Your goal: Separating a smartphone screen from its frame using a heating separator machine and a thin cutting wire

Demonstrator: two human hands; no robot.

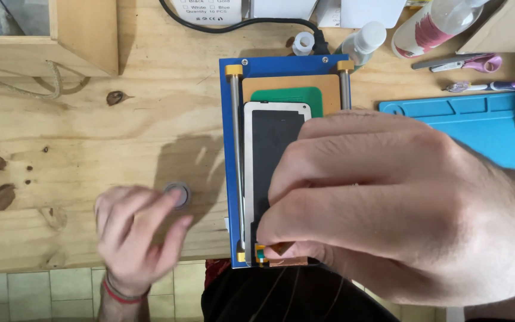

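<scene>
A white-framed phone screen (272, 155) lies face up on the blue heating plate (232, 149), over a green card (287, 94) and a tan pad (323, 89). The right hand (400, 203) presses down at its lower end, fingers curled together around a small copper-coloured flex piece (281, 247), seemingly working at that edge; steadiness matters next. The left hand (138, 232), blurred, hovers loosely spread by a small round metal disc (177, 194) on the wooden table (90, 137). Plastic bottles (430, 24) stand behind; contents unclear.
</scene>
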